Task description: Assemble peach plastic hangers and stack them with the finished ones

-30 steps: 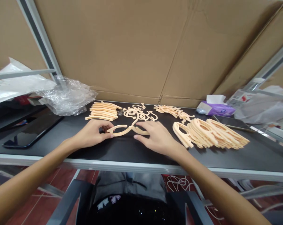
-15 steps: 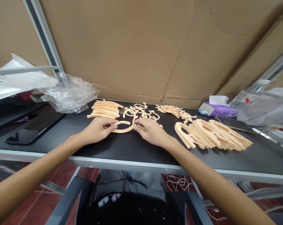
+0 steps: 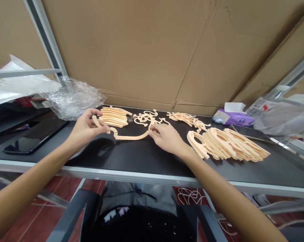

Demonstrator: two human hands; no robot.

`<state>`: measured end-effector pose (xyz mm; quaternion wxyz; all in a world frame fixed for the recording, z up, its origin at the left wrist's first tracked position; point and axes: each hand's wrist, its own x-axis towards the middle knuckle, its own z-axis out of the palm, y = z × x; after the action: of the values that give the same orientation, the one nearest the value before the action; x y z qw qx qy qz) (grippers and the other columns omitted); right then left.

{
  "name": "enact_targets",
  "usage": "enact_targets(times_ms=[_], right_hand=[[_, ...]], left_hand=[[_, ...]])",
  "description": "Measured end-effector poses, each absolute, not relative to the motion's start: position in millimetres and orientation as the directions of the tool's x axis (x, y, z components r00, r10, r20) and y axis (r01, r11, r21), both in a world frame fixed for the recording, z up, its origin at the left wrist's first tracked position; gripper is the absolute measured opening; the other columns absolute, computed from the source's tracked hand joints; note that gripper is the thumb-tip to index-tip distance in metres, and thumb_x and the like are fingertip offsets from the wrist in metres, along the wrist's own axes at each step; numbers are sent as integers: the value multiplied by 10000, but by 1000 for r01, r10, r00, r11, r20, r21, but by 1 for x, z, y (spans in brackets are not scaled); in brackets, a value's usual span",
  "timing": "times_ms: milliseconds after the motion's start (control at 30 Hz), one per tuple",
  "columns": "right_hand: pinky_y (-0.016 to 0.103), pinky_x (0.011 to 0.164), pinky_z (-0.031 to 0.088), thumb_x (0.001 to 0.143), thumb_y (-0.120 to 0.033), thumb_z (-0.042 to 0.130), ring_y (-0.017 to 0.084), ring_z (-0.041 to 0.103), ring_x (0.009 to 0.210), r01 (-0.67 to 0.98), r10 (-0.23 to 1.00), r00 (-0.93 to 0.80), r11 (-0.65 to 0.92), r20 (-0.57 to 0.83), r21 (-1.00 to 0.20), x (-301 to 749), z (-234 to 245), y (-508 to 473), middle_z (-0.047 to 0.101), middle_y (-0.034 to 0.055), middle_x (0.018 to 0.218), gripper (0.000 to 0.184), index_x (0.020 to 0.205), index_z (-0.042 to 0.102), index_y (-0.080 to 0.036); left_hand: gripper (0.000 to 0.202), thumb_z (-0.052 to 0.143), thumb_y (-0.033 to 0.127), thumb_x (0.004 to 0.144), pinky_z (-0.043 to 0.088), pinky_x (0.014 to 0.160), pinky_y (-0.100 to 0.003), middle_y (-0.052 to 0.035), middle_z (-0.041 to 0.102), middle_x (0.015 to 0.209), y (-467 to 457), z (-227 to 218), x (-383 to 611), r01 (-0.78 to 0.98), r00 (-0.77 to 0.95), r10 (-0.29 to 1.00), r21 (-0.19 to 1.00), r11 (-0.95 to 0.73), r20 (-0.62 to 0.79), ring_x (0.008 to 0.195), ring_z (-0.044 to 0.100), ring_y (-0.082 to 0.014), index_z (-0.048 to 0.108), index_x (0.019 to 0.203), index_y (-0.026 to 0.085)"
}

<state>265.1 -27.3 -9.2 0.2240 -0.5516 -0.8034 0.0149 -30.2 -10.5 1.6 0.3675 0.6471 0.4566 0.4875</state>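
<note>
Peach curved strip (image 3: 129, 137): thin cut-out piece spanning the gap between both hands, raised slightly over the middle of the worktop (image 3: 131, 158).
Left grip (image 3: 85, 129): fingers and thumb closed on the strip's hooked left end, lifted off the surface.
Right grip (image 3: 165, 137): fingertips clamped on the strip's right end, close to the surface.
Back edge: a neat stack of peach strips (image 3: 114, 117) just beyond the left grip, tangled peach hook pieces (image 3: 144, 118) and a loose peach pile (image 3: 186, 117) further right.
Right side: fanned peach rings (image 3: 227, 144), with a phone (image 3: 250, 132) behind them.
Back right corner: tissue box (image 3: 234, 118).
Left side: black tablet (image 3: 36, 137).
</note>
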Motion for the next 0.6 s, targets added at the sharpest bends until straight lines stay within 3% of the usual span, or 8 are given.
enact_targets(times_ms=[67,167,233,300,467,600], right_hand=[[300,765,393,952,-251,506,203,643,876,886,897,-297,386,327,-256,265,-9,-26,741,71,945,213,937,708,-185],[354,886,390,957,-253,499,233,636,991,880,891,-333,411,308,-237,265,-12,-24,748,81,992,246,963,736,-189],[388,945,375,958,-258,504,242,625,1042,873,885,-358,430,297,-230,266,-13,-24,747,81,1014,255,939,752,-198],[410,964,371,951,-261,524,249,619,1059,871,881,-366,438,300,-222,266,-13,-25,743,85,1019,247,915,760,-198],[412,970,388,929,-263,591,247,602,1067,842,827,-334,478,453,-251,251,-10,-31,723,101,1057,194,994,750,-173],[365,950,418,955,-304,578,222,594,1051,700,728,-549,669,411,-249,217,-11,-34,702,108,1068,248,1076,737,-157]], left_hand=[[558,808,414,651,517,726,-302,43,694,711,-16,-2,-43,433,107,955,852,-295,276,696,680,-185,511,1078,213],[391,719,562,739,487,718,-306,-8,709,764,-22,-8,-59,713,197,940,618,-331,277,738,654,-211,662,905,213],[366,659,591,783,481,796,-336,-41,727,861,-24,-11,-64,783,312,896,449,-431,317,865,648,-255,711,776,228],[358,635,582,802,463,889,-378,-63,730,949,-25,-12,-63,793,398,845,330,-512,357,973,626,-290,733,775,239],[412,572,544,875,455,956,-387,-79,715,1106,-25,-9,-44,752,487,818,330,-570,304,1058,620,-284,719,1094,227],[359,504,477,935,474,891,-326,-68,703,1082,-26,-13,-32,710,543,800,370,-599,254,993,635,-231,717,1050,211]])
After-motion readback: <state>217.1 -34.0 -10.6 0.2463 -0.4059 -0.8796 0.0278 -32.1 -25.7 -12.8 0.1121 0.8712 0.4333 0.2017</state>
